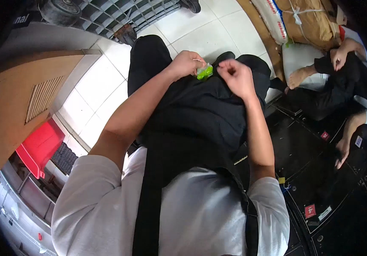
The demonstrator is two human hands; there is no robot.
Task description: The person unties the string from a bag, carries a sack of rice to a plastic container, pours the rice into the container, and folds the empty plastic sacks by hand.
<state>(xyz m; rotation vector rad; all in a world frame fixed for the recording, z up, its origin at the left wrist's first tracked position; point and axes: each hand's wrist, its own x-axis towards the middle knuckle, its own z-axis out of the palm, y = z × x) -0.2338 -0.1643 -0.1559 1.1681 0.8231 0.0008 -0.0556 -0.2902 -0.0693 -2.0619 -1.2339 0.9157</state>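
Green packet (205, 72), one in number, is held just beyond the far part of a black apron (192, 119) that covers the lap of a person in white sleeves. Pale floor tiles (204, 36) spread beyond the apron and to its left, where one wooden door (10, 102) carries one slatted vent (43, 99). Well beyond the apron, toward its left, is one grey lattice frame (111, 15); beyond and to its right, one brown bundle (309, 25) tied with string. One second person (341, 91) sits to the apron's right, with two hands and one bare foot (302, 77) showing. One red plastic piece (40, 147) rests to the apron's left.

Two hands work at the apron's far part. Left hand (187, 64) pinches the packet between thumb and fingertips; right hand (237, 77) waits just beside, fingers curled, though whether it grips anything cannot be told. The packet lies to the right of the left hand and to the left of the right hand, nearer the left, which touches it; its crumpled shape hides any clear long axis. Two small red labels (310, 211) mark the black surface to the apron's right.
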